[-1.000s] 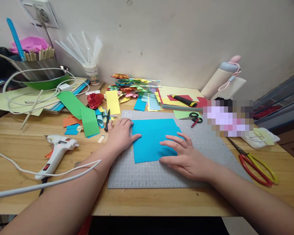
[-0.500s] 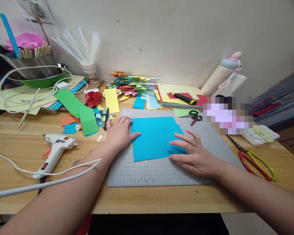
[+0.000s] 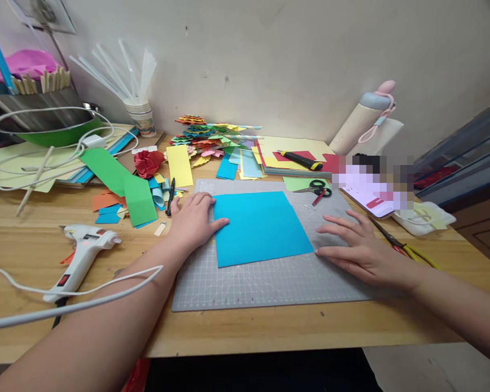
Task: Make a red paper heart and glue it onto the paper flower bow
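Note:
A blue sheet of paper (image 3: 261, 228) lies flat on the grey cutting mat (image 3: 245, 288). My left hand (image 3: 196, 220) rests at the paper's left edge, fingers stretched out and the thumb over its border. Just off the paper's right edge, my right hand (image 3: 361, 247) is open with spread fingers over the mat. One of its fingertips is close to the lower right corner; whether it touches I cannot tell. Small black-handled scissors (image 3: 318, 188) lie behind the paper. Larger scissors with yellow and red handles (image 3: 412, 252) are partly hidden by my right hand.
A white glue gun (image 3: 81, 253) lies left, its cable crossing above my left forearm. Green paper strips (image 3: 136, 198), a black pen (image 3: 170, 196) and paper scraps surround the mat's left side. A yellow-black cutter (image 3: 300, 160) lies on a paper stack; a phone (image 3: 367, 190) is at right.
My right hand has moved right, off the blue paper, uncovering its right edge. My left hand stays at the left edge. The whole view has shifted slightly.

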A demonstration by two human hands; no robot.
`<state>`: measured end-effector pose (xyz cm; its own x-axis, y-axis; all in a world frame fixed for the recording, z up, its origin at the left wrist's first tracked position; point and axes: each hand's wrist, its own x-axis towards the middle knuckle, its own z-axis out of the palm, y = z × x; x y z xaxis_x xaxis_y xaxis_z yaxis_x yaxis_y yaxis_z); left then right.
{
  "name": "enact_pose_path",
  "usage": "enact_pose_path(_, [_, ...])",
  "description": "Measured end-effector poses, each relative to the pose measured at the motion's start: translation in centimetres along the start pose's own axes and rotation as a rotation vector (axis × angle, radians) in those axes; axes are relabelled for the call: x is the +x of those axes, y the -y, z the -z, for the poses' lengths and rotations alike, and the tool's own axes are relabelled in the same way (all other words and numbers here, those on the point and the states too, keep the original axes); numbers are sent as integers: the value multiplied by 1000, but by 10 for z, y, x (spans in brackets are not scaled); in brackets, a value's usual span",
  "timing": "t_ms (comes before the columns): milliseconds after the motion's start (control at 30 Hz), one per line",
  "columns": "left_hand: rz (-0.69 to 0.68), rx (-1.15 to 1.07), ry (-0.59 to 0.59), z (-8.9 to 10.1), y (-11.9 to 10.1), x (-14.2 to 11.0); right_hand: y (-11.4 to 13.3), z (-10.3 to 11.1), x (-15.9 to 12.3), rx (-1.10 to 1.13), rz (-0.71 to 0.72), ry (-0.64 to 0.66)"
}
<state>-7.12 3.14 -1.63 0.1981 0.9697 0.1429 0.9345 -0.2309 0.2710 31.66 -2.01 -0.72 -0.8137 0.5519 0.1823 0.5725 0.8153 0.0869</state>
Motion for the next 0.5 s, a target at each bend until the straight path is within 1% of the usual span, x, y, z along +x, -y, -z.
enact_pose_path(133, [0,0,2,-1,0,-1,-5,2,-2,15,7,12])
enact_pose_path(200, [-10,-7,-5,-2,1,-1,-1,2,0,39,-24,-28])
enact_pose_path(267, [-23,-10,-15,-2,2,-1,9,2,6,83,-91,-116])
enact_pose_path(333, [-29,-6,-25,-1,3,0,25,2,18,134,-165,-192])
enact_pose_path(367, [-32,-3,-31,1,2,0,34,1,25,153,-190,-198])
enact_pose_path(433, [-55,-10,-64,5,-2,-2,51,-2,40,176,-248,-141])
enact_pose_path(500, [-146,-48,-88,9,-11,-9,63,-9,53,221,-318,-101])
